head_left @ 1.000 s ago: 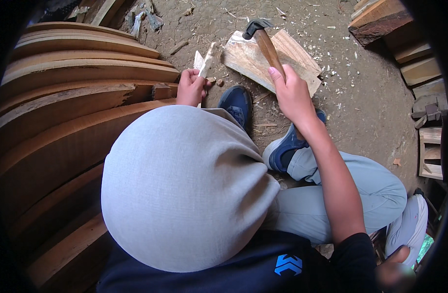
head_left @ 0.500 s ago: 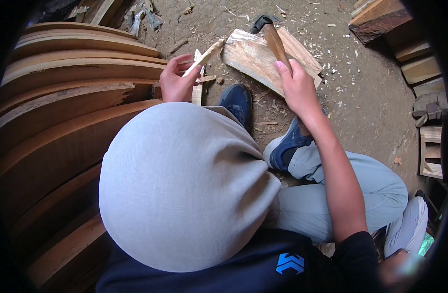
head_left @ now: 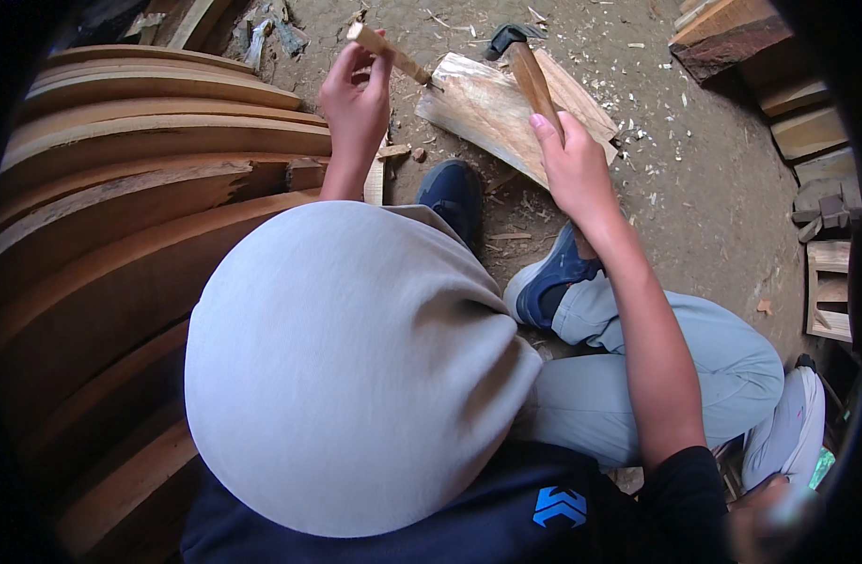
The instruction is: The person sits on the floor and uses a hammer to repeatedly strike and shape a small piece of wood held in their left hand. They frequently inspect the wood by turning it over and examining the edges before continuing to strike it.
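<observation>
My left hand (head_left: 356, 89) is closed around a pale wooden stick (head_left: 393, 52), held aslant with its blunt end up and left. The stick's narrower end comes down to the left edge of a weathered wooden board (head_left: 483, 103) lying on the ground. Whether the two touch I cannot tell. My right hand (head_left: 577, 164) grips the wooden handle of a hatchet-like tool (head_left: 534, 85). Its dark metal head is over the board's far edge, and the exact shape of the blade is unclear. The lower handle is partly hidden behind my wrist.
Long curved-looking planks (head_left: 149, 132) are stacked along my left side. More cut timber (head_left: 732, 38) stands at the far right. My raised left knee (head_left: 356, 357) fills the middle, and my shoes (head_left: 450, 197) are near the board. Another person's grey-clad leg (head_left: 788, 423) shows at lower right.
My left hand has moved away from me and turned the stick, so its blunt end now points up-left and its narrower end is at the board. The right hand and its tool barely moved.
</observation>
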`<state>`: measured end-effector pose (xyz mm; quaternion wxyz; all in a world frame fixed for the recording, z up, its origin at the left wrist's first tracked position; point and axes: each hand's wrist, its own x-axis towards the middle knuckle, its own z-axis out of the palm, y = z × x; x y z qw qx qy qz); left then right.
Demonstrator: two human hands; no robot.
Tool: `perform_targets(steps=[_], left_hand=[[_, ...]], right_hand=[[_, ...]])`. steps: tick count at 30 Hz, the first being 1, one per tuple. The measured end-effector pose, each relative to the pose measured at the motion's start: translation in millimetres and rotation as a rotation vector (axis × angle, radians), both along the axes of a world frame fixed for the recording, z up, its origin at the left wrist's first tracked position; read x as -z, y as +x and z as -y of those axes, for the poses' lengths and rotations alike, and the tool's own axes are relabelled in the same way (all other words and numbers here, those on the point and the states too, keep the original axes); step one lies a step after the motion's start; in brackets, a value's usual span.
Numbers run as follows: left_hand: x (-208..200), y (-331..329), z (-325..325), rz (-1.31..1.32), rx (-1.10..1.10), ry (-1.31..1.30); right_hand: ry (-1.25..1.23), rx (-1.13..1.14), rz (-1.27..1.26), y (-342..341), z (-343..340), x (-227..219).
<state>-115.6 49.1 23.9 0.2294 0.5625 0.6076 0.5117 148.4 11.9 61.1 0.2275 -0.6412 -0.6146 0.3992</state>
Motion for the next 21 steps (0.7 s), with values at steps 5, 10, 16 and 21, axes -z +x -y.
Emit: perform_targets(steps=[5, 10, 16, 21], left_hand=[[31.8, -16.9, -34.4, 0.124, 0.116, 0.126], [33.4, -17.0, -46.0, 0.291, 0.225, 0.048], [47.6, -19.3, -39.5, 0.224, 0.358, 0.01], [47.7, -13.1, -19.3, 0.367, 0.265, 0.013]], right_hand=[[-0.013, -0.006, -0.017, -1.9, 0.1, -1.2], [-0.039, 0.003, -0.001, 1.0, 0.1, 3.8], [-0.054, 0.006, -0.023, -1.4, 0.3, 8.5], [-0.063, -0.002, -0.022, -5.9, 5.0, 3.2]])
